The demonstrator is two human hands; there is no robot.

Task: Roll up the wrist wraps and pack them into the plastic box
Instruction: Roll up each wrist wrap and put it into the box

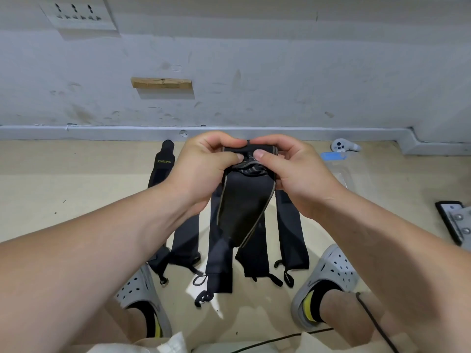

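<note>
Both hands are gripping one black elastic wrist wrap with grey edging (244, 200). The left hand (201, 166) and right hand (298, 171) are pinching its upper end, thumbs pressing a first tight turn, and the tail is hanging free above the beige floor (76, 194). Rolling is judged barely started. Further black fabric wraps (290, 233) are lying flat, unrolled. The clear plastic box with blue clip (339, 164) is waiting near the floor's far right edge; its contents cannot be determined.

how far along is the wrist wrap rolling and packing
Early. No finished roll shows. Both hands, left hand and right hand, pinch the top of one black wrist wrap, starting its roll. Several flat wraps lie unrolled on the floor. The clear plastic box looks empty.
</note>
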